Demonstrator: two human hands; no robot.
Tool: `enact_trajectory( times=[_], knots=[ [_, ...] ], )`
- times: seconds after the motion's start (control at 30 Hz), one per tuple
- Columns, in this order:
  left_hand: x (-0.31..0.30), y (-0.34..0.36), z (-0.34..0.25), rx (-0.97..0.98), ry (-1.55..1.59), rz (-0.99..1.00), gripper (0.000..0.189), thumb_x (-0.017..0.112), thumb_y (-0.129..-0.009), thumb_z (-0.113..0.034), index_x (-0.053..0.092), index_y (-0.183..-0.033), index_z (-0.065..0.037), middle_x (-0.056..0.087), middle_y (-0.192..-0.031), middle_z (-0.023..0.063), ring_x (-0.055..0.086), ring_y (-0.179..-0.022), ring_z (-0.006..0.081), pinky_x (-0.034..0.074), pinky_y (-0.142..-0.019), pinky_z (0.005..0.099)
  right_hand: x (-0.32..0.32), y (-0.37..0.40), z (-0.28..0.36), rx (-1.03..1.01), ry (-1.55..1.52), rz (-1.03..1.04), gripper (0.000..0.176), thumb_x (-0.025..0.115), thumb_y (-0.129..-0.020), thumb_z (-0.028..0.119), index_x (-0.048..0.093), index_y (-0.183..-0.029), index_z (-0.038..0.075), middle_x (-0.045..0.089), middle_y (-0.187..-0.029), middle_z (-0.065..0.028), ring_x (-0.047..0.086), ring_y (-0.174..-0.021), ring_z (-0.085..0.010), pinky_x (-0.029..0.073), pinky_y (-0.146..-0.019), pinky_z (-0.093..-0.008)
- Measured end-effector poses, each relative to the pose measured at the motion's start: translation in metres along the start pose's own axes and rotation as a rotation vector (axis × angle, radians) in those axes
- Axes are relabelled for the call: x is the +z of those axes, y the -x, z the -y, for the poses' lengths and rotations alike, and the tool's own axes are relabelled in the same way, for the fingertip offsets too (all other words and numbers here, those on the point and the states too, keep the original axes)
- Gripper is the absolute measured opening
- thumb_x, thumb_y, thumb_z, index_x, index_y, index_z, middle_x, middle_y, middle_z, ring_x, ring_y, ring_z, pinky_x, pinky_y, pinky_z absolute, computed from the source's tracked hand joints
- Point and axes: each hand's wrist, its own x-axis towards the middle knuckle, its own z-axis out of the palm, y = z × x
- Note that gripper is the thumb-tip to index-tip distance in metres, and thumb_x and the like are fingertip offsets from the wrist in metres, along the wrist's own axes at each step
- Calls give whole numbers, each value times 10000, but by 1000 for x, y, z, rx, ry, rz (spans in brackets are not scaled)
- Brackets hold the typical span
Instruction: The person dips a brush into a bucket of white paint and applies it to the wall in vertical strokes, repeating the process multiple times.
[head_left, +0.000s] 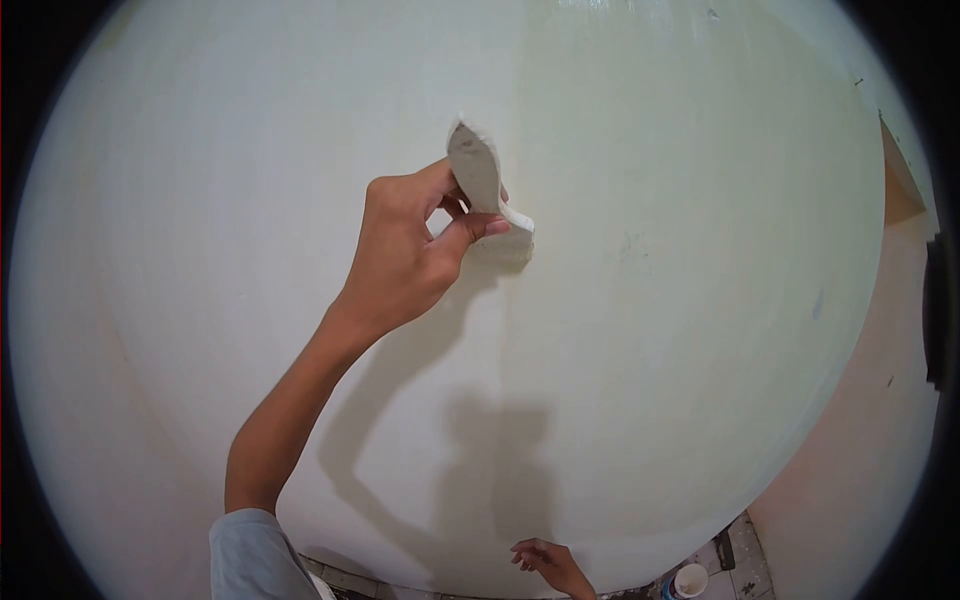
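My left hand (420, 240) is raised to the wall (250, 200), its fingers and thumb pinched round a soft, bent grey foam-like piece (474, 168). White coats the edges of this piece. Its lower end (518, 238) curls out past my thumb and lies against the wall, where a whiter area on the left meets a greenish cream area (680, 240) on the right. Low in the view, my right hand (548, 563) hangs with its fingers loosely bent and apart, holding nothing.
A cup with a pale inside (690, 580) stands on the tiled floor at the lower right. Beside it lies a dark object (724, 550). A pinkish wall (840, 480) adjoins on the right, with a brown panel (902, 190) higher up and a dark object (937, 310) at the edge.
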Motion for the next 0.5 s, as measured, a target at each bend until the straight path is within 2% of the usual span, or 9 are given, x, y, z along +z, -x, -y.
enact_trajectory(
  times=[0.1,0.2,0.23,0.4,0.5],
  knots=[
    [-1,24,30,40,-30,-41,180,577,-747,136,631,-894,48,664,-747,98,639,-669,168,517,-644,284,4,-18,-29,38,55,24,210,532,-980,120,625,-1147,32,677,-908,-59,620,-784,-118,513,-734,-260],
    [6,17,42,100,-70,-82,181,590,-740,138,636,-890,46,661,-743,96,642,-667,163,517,-641,282,3,-23,-61,-7,-364,41,269,556,-943,196,643,-1143,39,678,-1013,-88,630,-866,-205,522,-740,-358],
    [-20,11,23,129,-97,-103,176,602,-740,133,639,-888,45,661,-743,96,645,-669,162,517,-642,282,22,-13,-52,7,-341,68,275,560,-947,203,643,-1151,38,677,-1012,-81,628,-865,-198,519,-742,-349],
    [-30,-24,23,177,-159,-216,115,666,-764,69,660,-874,34,675,-743,81,662,-721,149,521,-668,290,18,-13,-51,26,-151,158,286,592,-947,222,644,-1162,40,667,-1011,-64,617,-891,-172,509,-763,-318],
    [-39,-46,26,273,-231,-249,107,682,-783,22,673,-889,14,696,-772,92,665,-717,162,521,-712,300,15,-15,-65,22,-234,192,259,604,-941,217,652,-1119,35,668,-993,-59,618,-884,-169,509,-756,-319]
  ],
)
